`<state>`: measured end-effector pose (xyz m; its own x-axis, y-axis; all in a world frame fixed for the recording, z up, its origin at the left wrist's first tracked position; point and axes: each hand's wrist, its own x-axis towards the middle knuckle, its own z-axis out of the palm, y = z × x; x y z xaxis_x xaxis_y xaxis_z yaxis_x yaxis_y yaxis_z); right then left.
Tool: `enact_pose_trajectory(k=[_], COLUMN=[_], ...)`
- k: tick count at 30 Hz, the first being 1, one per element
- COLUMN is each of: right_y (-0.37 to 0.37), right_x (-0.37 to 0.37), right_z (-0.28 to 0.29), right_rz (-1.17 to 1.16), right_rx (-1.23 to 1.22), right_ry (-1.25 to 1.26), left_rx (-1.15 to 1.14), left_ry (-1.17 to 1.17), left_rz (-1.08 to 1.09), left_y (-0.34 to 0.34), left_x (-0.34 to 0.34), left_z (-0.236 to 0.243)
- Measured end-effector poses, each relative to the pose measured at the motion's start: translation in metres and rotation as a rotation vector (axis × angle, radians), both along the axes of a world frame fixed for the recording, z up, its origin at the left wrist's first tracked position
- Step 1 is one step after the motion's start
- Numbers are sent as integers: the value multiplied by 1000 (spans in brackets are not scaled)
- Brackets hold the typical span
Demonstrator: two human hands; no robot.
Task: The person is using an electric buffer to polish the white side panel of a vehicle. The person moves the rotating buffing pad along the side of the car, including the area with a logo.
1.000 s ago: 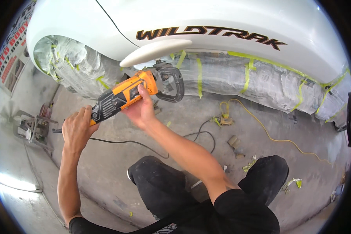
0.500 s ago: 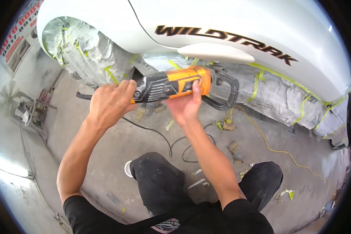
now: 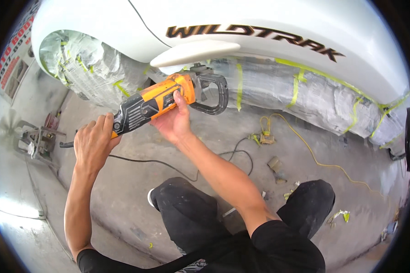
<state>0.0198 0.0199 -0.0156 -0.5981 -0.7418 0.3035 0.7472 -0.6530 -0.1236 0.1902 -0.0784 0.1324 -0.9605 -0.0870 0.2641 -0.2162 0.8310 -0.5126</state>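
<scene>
Rotary polisher (image 3: 160, 97): orange and black, held in both hands, its body slanting between them
Left hand (image 3: 92, 139): closed around the rear handle
Right hand (image 3: 174, 125): cupped under the body, thumb along its side
White pad (image 3: 195, 53): beyond the right hand, at the vehicle panel (image 3: 259, 16); contact cannot be told
Yellow cord (image 3: 310, 148): on the floor (image 3: 123, 200), right of both hands

Left hand (image 3: 93, 141): back uppermost, fingers (image 3: 107, 123) curled in a grip
Left forearm (image 3: 79, 195): bare, nearly vertical
Right hand (image 3: 172, 123): palm upward, thumb (image 3: 181, 101) extended
Right forearm (image 3: 216, 166): bare, diagonal, directed toward upper left
Left knee (image 3: 175, 193), right knee (image 3: 315, 196): bent, well apart
</scene>
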Motion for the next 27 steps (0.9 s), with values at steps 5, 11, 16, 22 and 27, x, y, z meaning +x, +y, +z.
enact_pose_trajectory(k=[5,11,16,22,27], right_y=[57,120,140,95,15], right_x=[-13,-39,-46,-26,3], right_z=[1,-2,-4,3,2], right_rz=[-108,-250,-334,-274,-102], right_rx=[-10,11,94,150,155], right_ry=[41,11,36,72,55], left_rx=[76,115,120,166,196], left_ry=[-2,-11,-29,4,63], left_rz=[-87,-222,-301,-241,-102], left_y=[36,83,89,43,-16], left_x=[-25,-63,-78,-48,-2], left_z=[-1,-1,-11,-11,-14])
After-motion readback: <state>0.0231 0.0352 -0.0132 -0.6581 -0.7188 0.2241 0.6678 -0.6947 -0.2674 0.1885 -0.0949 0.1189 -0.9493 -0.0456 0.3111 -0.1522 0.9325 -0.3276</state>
